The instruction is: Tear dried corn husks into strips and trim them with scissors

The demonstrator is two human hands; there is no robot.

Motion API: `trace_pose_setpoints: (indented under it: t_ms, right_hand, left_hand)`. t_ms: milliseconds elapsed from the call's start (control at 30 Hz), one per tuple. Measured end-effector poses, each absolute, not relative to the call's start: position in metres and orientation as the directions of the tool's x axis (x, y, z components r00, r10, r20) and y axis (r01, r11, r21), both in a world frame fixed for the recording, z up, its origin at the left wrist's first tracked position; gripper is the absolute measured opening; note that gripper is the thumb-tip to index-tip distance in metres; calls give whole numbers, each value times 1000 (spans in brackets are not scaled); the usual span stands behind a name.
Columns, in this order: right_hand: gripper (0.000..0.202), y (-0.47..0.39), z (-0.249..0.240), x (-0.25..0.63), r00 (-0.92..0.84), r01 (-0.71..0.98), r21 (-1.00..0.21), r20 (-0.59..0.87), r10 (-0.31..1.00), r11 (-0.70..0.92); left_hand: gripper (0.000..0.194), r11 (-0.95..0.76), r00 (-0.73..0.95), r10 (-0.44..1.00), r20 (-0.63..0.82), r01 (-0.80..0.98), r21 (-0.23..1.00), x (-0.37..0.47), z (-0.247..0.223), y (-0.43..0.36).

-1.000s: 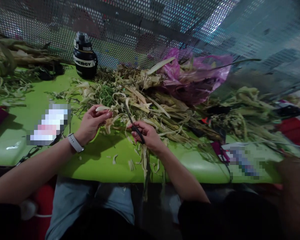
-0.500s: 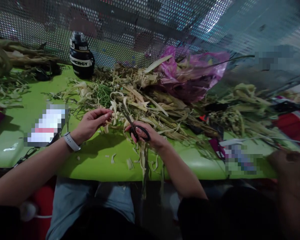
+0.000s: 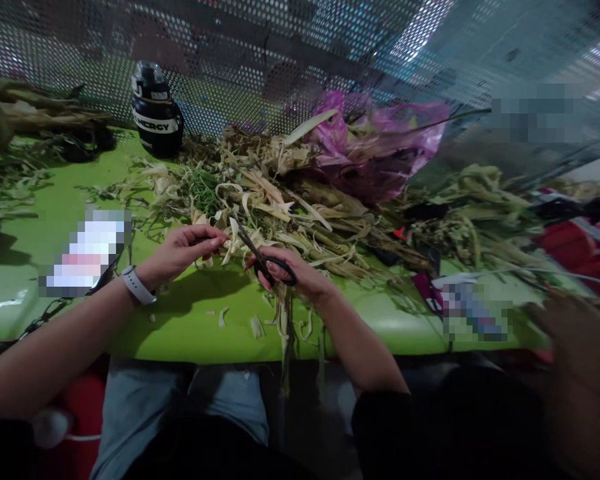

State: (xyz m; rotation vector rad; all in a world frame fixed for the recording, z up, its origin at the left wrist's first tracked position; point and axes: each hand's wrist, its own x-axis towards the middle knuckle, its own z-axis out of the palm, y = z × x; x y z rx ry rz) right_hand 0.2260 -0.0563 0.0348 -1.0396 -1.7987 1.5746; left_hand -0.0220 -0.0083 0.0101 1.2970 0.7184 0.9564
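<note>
Black scissors (image 3: 261,259) are gripped in the right hand (image 3: 300,275), its fingers curled around the loops. A second ago the loops were seen nearly in line; now they are spread, and the blades are pointed at a pale strip (image 3: 233,230) by the left hand (image 3: 187,250). There, thumb and forefinger are brought together at the tips, apparently pinched on the strip's near end. The long pale piece that was held out from these fingers earlier is no longer seen in them, so one piece seems to have been let go and another taken up for trimming. Whether the strip is touched by the blades cannot be told.

Below the right hand, dry strands (image 3: 284,327) are hung over the edge of the green table (image 3: 180,340); whether they are held is hidden. Beyond the hands, husks (image 3: 275,197) are heaped, backed by a pink bag (image 3: 380,163) and, to the left, a bottle (image 3: 156,123).
</note>
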Motion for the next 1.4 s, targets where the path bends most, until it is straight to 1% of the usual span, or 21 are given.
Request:
trace_pose_setpoints:
  t_ms: [167, 433, 633, 1133, 1300, 1400]
  right_hand:
    - [57, -56, 36, 226, -606, 226, -974, -121, 786, 25]
    - [52, -53, 33, 228, -602, 197, -980, -102, 792, 24]
    - [49, -52, 30, 230, -579, 173, -984, -72, 812, 37]
    - [44, -53, 32, 224, -517, 198, -980, -124, 847, -23]
    - [46, -52, 29, 224, -491, 225, -973, -157, 857, -49]
    - [43, -51, 26, 226, -487, 235, -971, -149, 860, -35]
  left_hand:
    - [20, -27, 497, 863, 87, -127, 992, -22, 13, -9]
    - [19, -40, 515, 852, 98, -123, 992, -24, 15, -9]
    - [19, -46, 532, 840, 102, -117, 992, -25, 13, -8]
    - [24, -17, 540, 838, 78, -117, 993, -24, 16, -8]
    - [21, -21, 536, 839, 88, -130, 991, -25, 12, -7]
    - [21, -5, 522, 849, 83, -149, 989, -26, 10, -5]
